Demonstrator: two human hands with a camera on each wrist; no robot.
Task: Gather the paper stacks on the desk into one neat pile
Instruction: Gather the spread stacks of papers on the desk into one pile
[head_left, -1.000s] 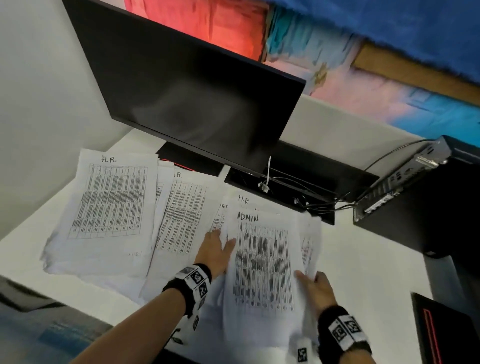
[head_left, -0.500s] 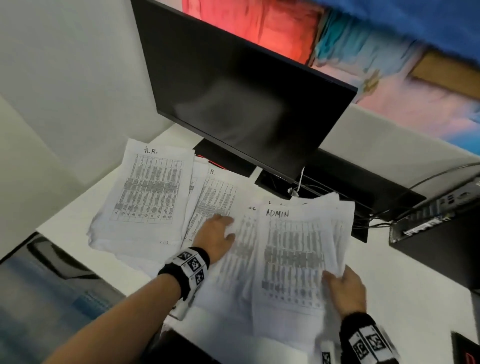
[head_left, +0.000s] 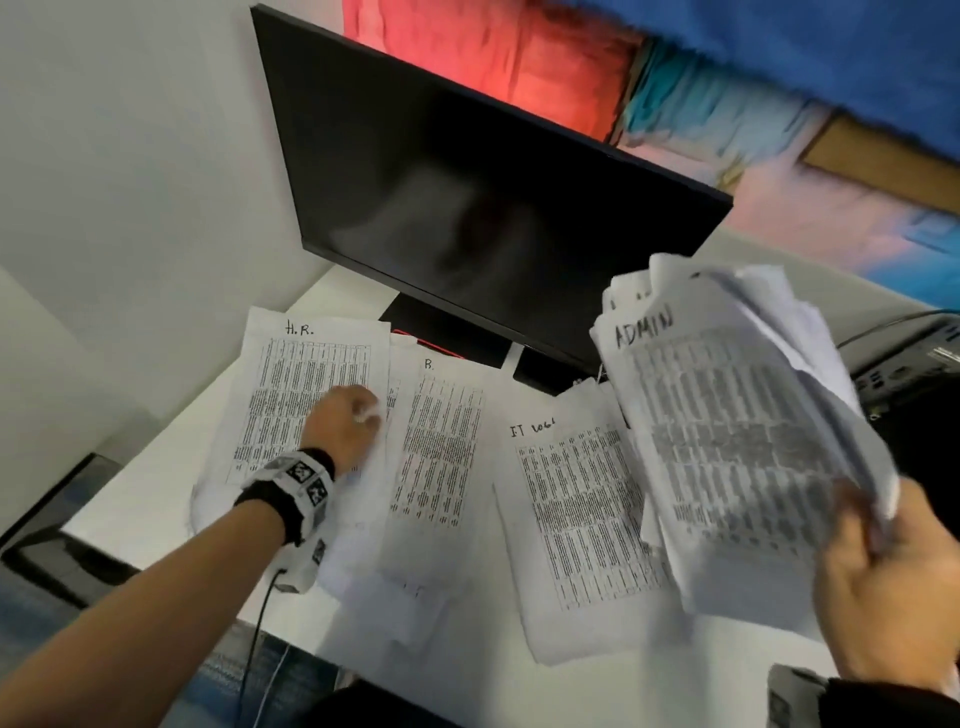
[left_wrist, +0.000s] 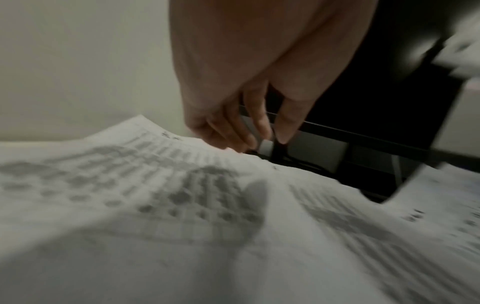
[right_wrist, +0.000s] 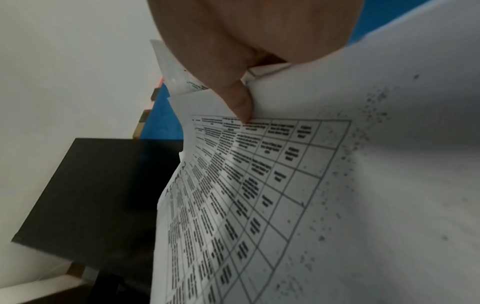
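Right hand (head_left: 893, 587) grips crumpled ADMIN stack (head_left: 737, 457); left hand (head_left: 345, 423) relaxed above H.R. stack (head_left: 291, 384).

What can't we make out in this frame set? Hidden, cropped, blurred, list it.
- Left hand: head view shows only its back over the H.R. stack; left wrist view is motion-blurred, so contact with the paper is unclear.
- Right hand: fingers behind the ADMIN stack are hidden; the wrist is cut off by the frame edge.
- IT stack: its right side is covered by the ADMIN stack, and the table text is too small to read.
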